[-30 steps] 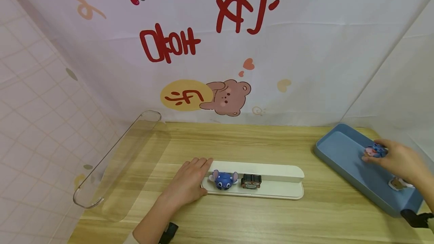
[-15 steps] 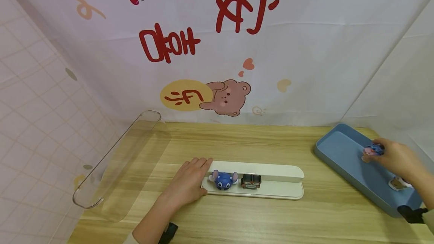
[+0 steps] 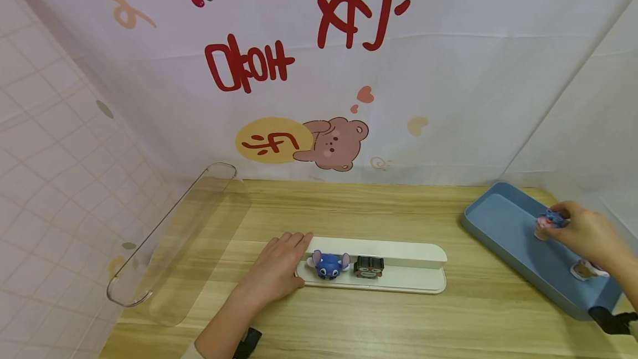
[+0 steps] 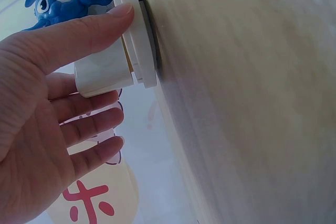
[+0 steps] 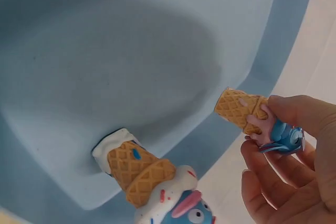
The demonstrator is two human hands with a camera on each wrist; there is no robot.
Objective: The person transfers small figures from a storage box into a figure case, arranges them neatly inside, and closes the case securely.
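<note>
Blue tray (image 3: 503, 231) beneath, the cone figurine (image 5: 257, 119) is pinched by the right hand (image 3: 584, 232), best lightly and with its base (image 5: 228, 105) free, while the left hand (image 3: 280, 266) grips the white stand (image 3: 413, 278).

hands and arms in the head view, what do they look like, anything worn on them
The left hand and right hand wear no gloves. A pale sleeve edge shows on each arm, and a black piece by each forearm, its details unclear.
</note>
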